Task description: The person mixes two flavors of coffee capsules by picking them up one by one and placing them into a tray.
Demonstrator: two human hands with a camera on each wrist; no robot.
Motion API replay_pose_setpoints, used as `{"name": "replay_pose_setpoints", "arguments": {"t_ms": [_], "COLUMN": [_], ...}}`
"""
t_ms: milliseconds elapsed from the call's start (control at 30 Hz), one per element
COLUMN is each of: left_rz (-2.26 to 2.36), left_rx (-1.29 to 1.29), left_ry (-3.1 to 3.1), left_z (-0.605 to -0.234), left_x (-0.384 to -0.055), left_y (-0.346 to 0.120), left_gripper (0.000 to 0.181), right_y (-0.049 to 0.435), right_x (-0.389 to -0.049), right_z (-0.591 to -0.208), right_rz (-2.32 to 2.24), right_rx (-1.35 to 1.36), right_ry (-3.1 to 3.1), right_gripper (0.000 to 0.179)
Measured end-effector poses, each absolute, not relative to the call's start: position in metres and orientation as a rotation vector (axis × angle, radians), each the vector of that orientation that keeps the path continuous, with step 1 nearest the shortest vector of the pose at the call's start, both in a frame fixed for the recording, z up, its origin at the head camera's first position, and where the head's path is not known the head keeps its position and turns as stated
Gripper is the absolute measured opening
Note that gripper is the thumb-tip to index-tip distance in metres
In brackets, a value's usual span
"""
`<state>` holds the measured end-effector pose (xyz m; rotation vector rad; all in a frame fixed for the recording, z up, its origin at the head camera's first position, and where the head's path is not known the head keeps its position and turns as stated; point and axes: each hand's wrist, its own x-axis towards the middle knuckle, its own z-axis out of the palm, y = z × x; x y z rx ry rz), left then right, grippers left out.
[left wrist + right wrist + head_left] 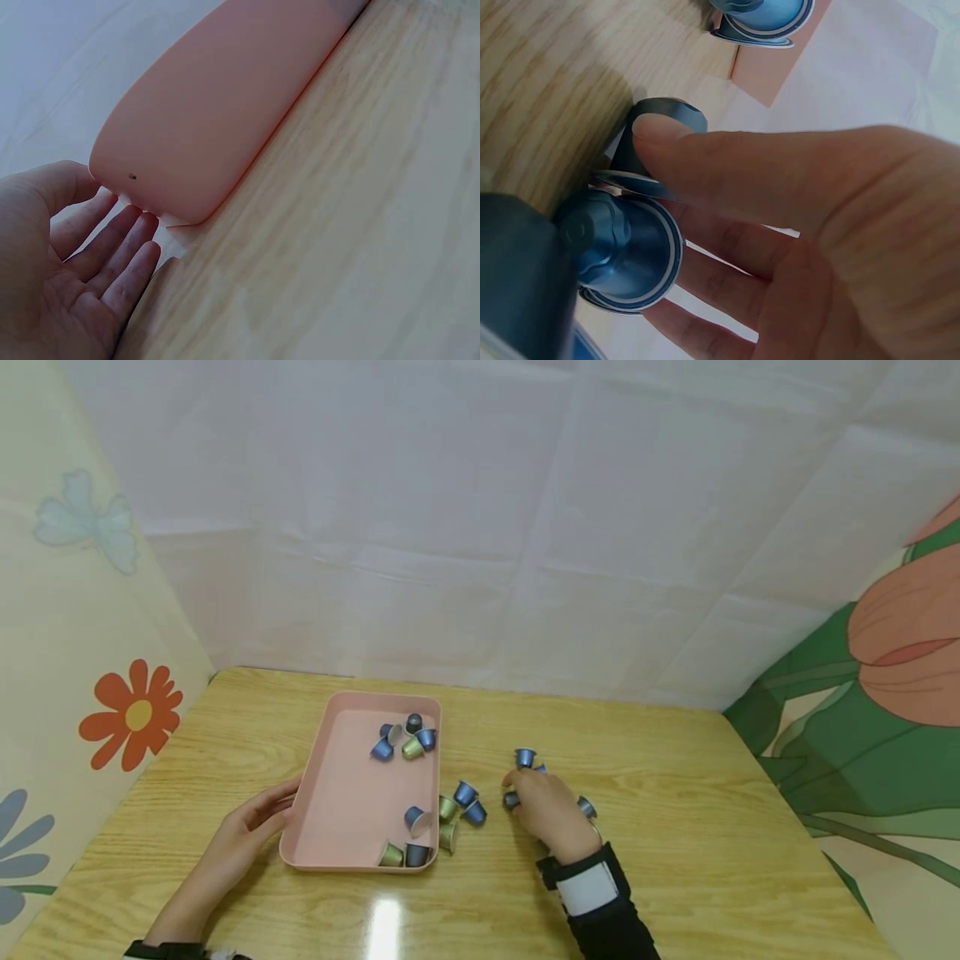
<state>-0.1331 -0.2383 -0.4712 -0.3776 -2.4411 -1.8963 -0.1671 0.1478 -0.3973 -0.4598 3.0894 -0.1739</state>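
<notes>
A pink tray (345, 802) lies on the table with blue, green and dark coffee capsules inside, grouped along its right side. My left hand (243, 835) touches the tray's left side with fingers extended; the left wrist view shows the fingertips against its outer wall. To the right of the tray, my right hand (553, 810) is down among loose capsules. In the right wrist view its thumb lies on a dark coffee capsule (671, 110), and its fingers curve behind that one and a blue capsule (630, 247). The hand hides part of this group in the head view.
Several loose capsules, blue (466, 792) and green (447, 837), lie against the tray's right outer side. One blue capsule (525, 757) stands beyond the right hand, another (587, 807) to its right. A white sheet (480, 568) hangs behind the wooden table (675, 827).
</notes>
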Motion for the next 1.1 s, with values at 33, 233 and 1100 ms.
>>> {"name": "replay_pose_setpoints", "arguments": {"t_ms": [33,233,1100], "left_rz": [-1.895,-1.893,-1.867], "left_rx": [-0.377,-0.383,-0.380], "left_ry": [-2.443,-2.445,-2.444], "left_z": [-0.471,-0.471,-0.473], "left_x": [-0.133,-0.133,-0.133], "left_y": [-0.238,-0.239,-0.238], "left_gripper": [0.048,0.048,0.047], "right_y": [0.148,0.148,0.116], "right_x": [-0.167,-0.168,-0.163], "right_z": [-0.398,-0.399,-0.378], "right_rz": [-0.176,-0.198,-0.187], "right_rx": [-0.456,-0.436,-0.591], "right_ry": [3.090,3.095,3.140], "right_gripper": [0.030,0.019,0.027]}}
